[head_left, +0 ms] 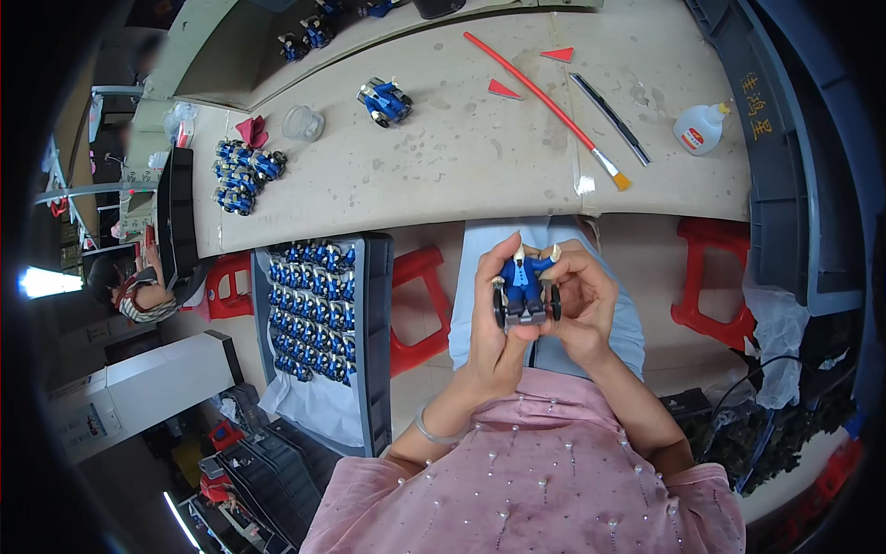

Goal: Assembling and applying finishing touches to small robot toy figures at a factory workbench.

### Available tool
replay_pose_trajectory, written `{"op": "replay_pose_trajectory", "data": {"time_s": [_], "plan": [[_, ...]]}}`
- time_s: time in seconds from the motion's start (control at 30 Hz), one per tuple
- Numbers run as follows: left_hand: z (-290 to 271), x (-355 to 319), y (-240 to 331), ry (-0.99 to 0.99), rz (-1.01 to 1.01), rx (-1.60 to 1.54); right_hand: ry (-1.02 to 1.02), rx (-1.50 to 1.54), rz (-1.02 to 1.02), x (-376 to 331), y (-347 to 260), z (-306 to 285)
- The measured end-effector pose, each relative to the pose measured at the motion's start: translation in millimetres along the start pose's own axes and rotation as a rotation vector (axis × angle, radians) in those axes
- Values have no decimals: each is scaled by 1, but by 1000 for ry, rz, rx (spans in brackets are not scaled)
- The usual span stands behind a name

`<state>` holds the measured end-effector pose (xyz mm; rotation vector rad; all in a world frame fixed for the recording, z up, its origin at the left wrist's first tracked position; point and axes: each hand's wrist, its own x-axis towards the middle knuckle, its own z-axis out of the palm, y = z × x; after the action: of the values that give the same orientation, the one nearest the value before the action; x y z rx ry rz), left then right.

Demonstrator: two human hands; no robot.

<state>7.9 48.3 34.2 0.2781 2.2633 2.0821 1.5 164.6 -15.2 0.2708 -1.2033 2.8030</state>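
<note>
Between my two hands, above my lap, is a small figurine in a blue suit seated in a wheelchair (523,275). It faces up toward me, with a dark wheel on each side and one arm raised. My left hand (494,319) is closed on its left side, with the thumb under the base. My right hand (583,300) grips the right side, its fingers curled near the raised arm and wheel. A matching figurine (384,102) stands alone on the table (443,175), and a cluster of the same figurines (245,175) sits at the table's left end.
A grey crate (377,342) at my left holds rows of figurines. A red-handled brush (554,115), a black pen-like tool (611,118), red triangular pieces (557,55), a white bottle (700,129) and a clear cup (303,124) lie about the table. Red stools (711,277) stand below.
</note>
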Motion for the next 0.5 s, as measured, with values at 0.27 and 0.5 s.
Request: {"op": "replay_pose_trajectory", "data": {"time_s": [0.27, 0.5], "plan": [[-5, -9, 5, -23, 102, 83, -21, -44, -59, -1, -17, 12], [-3, -1, 18, -23, 70, 145, -15, 23, -27, -4, -8, 6]]}}
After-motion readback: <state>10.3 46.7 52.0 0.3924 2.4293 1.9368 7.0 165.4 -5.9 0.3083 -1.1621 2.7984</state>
